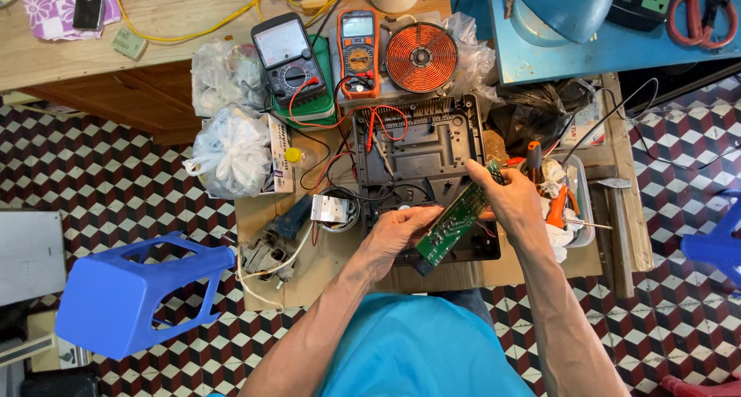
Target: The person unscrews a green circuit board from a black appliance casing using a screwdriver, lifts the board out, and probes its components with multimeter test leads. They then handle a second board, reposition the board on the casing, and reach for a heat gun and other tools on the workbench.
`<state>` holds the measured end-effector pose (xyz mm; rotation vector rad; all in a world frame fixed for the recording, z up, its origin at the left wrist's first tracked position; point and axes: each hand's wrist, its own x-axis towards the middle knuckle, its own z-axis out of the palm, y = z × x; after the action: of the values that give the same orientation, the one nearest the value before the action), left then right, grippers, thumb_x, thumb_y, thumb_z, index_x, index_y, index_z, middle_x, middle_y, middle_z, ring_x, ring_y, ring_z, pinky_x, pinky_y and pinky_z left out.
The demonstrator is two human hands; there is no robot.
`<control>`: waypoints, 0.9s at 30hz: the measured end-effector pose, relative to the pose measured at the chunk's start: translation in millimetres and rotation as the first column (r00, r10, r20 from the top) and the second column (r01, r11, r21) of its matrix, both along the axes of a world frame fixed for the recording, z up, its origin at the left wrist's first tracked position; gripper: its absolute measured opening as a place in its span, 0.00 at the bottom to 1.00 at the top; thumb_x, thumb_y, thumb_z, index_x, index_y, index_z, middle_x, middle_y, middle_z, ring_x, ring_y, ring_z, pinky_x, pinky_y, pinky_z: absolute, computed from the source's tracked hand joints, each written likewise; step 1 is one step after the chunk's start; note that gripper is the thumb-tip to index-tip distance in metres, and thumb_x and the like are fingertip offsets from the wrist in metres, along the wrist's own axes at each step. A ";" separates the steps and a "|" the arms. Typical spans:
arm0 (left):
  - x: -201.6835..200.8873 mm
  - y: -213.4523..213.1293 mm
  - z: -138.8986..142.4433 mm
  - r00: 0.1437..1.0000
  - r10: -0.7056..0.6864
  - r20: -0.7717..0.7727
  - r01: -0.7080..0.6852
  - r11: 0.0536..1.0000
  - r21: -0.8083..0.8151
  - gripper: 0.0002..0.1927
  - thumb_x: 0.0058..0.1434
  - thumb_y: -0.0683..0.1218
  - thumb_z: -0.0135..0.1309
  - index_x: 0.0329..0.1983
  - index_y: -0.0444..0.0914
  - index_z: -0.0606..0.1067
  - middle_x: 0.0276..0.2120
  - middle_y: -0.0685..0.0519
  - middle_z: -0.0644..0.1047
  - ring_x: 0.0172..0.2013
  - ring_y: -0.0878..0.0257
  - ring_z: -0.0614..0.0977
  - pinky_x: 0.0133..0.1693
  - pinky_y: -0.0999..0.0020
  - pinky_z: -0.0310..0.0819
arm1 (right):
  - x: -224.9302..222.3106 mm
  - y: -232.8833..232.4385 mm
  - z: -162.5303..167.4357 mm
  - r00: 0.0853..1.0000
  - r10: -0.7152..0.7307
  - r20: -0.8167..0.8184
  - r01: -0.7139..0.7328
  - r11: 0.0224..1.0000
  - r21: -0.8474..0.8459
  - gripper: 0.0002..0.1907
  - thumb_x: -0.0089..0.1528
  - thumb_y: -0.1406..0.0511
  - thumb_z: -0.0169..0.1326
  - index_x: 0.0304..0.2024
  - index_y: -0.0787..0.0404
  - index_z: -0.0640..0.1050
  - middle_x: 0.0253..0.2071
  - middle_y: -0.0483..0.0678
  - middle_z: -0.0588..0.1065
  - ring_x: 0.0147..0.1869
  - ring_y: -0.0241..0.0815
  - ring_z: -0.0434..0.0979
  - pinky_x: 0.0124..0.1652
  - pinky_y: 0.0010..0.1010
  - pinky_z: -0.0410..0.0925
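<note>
Both hands, the left hand and right hand, are pinching a green circuit board above the black casing, risking tugging its attached wires loose.

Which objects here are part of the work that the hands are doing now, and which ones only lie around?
In use:
- green circuit board, held between left hand and right hand
- open black appliance casing under the hands
- copper coil behind the casing

Lying about:
- two multimeters
- blue stool, tipped over
- red scissors
- white plastic bags
</note>
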<state>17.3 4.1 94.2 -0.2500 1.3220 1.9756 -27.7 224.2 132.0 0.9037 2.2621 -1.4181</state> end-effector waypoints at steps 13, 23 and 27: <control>-2.2 3.5 -13.9 0.980 0.048 0.192 -0.075 0.988 0.132 0.16 0.69 0.55 0.55 0.49 0.38 0.79 0.41 0.58 0.81 0.41 0.73 0.81 0.47 0.72 0.78 | -22.6 -1.9 6.0 0.959 0.262 0.108 -0.282 0.921 0.270 0.42 0.52 0.34 0.51 0.38 0.66 0.83 0.28 0.57 0.81 0.31 0.51 0.85 0.38 0.39 0.75; -9.1 4.0 -19.2 0.994 0.029 0.102 -0.036 0.997 0.067 0.18 0.71 0.55 0.52 0.48 0.37 0.81 0.36 0.60 0.81 0.37 0.74 0.78 0.45 0.74 0.74 | -24.2 -0.2 5.5 0.967 0.226 0.121 -0.251 0.928 0.276 0.44 0.54 0.33 0.52 0.31 0.70 0.84 0.29 0.60 0.81 0.33 0.50 0.85 0.37 0.39 0.76; -9.9 4.9 -21.7 0.996 0.018 0.092 -0.022 0.998 0.053 0.18 0.71 0.55 0.52 0.45 0.36 0.81 0.35 0.60 0.81 0.35 0.74 0.78 0.44 0.74 0.74 | -23.7 1.2 3.9 0.967 0.207 0.148 -0.241 0.932 0.269 0.43 0.54 0.34 0.53 0.31 0.70 0.84 0.29 0.60 0.81 0.32 0.51 0.85 0.37 0.37 0.77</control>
<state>7.4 9.0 72.5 -0.3253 1.2103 1.9895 -51.4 225.4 136.0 0.7548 2.4268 -0.9320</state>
